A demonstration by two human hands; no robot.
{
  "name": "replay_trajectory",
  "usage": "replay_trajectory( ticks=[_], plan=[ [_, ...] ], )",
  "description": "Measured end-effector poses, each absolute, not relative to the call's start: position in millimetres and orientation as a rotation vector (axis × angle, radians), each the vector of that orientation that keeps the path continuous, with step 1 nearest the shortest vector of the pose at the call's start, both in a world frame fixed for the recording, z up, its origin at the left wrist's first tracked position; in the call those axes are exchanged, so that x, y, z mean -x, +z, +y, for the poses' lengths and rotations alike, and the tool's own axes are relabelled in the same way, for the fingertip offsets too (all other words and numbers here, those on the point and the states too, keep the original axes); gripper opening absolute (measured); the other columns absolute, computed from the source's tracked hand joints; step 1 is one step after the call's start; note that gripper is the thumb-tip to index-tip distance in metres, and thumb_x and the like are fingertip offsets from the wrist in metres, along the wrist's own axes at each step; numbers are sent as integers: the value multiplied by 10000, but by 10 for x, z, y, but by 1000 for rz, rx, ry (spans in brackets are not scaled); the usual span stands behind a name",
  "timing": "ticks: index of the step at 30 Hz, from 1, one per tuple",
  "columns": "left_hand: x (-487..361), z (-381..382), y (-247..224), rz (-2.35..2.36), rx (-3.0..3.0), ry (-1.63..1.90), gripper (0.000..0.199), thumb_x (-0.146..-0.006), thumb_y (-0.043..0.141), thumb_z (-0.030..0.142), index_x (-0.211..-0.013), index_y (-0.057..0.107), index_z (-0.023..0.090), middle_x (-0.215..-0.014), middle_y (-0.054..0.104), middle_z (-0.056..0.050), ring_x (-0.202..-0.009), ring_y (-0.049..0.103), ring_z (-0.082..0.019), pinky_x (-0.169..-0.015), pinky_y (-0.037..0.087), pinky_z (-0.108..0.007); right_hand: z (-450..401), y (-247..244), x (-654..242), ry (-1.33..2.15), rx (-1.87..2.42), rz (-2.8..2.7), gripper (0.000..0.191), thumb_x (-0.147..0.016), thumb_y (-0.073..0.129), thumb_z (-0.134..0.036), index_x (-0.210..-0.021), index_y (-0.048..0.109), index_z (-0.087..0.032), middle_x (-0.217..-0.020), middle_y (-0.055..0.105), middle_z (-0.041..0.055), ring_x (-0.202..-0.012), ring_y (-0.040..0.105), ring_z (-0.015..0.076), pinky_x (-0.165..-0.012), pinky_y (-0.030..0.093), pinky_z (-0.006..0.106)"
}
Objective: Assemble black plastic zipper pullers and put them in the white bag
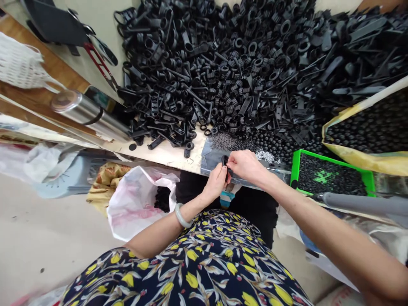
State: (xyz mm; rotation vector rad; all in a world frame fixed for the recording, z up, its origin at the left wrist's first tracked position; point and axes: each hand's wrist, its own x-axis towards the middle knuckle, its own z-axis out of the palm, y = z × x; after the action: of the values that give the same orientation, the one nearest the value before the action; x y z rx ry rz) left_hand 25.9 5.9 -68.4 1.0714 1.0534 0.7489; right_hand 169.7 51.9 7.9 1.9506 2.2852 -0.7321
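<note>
Far left: a white mesh bag [22, 63] hangs beside a wooden board [44, 91]. A red-handled tool [100, 63] lies further in, type not certain. A stainless steel flask [89, 112] lies on its side near the edge of the pale tabletop [165, 154]. Below the edge: a grey stool [63, 180] and an open white plastic bag with pink print [137, 208].

Centre: the left hand [216, 182], jade bangle [182, 215] on its wrist, curls closed around a small black plastic part [225, 161]. The right hand [245, 165] comes in from the other side, its fingertips [230, 158] pinched tight on the same part. Both grips are shut, with the hands touching each other. The part sits at the table's front edge, above a grey plastic sheet [212, 158], and is mostly hidden by the fingers; its exact shape cannot be read. A floral dress [188, 265] fills the lower centre.

Behind the hands: a large heap of black plastic rings and straps [223, 72] covers the table. Small silvery pieces [266, 156] lie just beyond the right hand.

Right: a green tray of black beads [331, 172] sits beside a yellow sack of black beads [363, 142]. A grey tube [360, 203] runs below the tray.
</note>
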Motion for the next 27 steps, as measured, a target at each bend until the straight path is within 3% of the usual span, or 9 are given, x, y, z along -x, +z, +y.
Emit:
replay_trajectory(
  ticks=[5, 8, 18, 27],
  plan=[
    [-259, -24, -653, 1035, -987, 795, 376, -1035, 416, 567, -956, 496, 209, -677, 529, 55, -458, 385, -69, -431, 292, -188, 463, -113, -1837, -1832, -2302, 1753, 137, -864, 729, -229, -744, 732, -164, -639, 729, 28, -650, 727, 155, -644, 566, 218],
    [-226, -32, -649, 1021, -1029, 759, 409, -1031, 424, 600, -1010, 511, 201, -692, 537, 49, -479, 411, -71, -433, 310, -179, 447, -177, -1855, -2178, -2321, 1475, 144, -835, 754, -164, -702, 701, -143, -606, 704, 30, -585, 701, 133, -605, 588, 211],
    [-162, 15, -665, 1084, -1141, 671, 397, -1054, 401, 578, -1097, 525, 203, -721, 539, 39, -555, 500, -98, -474, 389, -180, 484, -246, -1814, -2307, -2313, 1422, 154, -754, 808, -135, -676, 677, -152, -576, 700, 24, -527, 674, 120, -522, 564, 180],
    [-198, 32, -618, 970, -933, 743, 410, -1017, 472, 582, -1045, 538, 178, -685, 539, 48, -454, 367, -58, -393, 258, -164, 446, -271, -1892, -2438, -2189, 1432, 186, -809, 825, -233, -717, 695, -138, -614, 736, 51, -563, 696, 112, -573, 581, 179]
  ],
)
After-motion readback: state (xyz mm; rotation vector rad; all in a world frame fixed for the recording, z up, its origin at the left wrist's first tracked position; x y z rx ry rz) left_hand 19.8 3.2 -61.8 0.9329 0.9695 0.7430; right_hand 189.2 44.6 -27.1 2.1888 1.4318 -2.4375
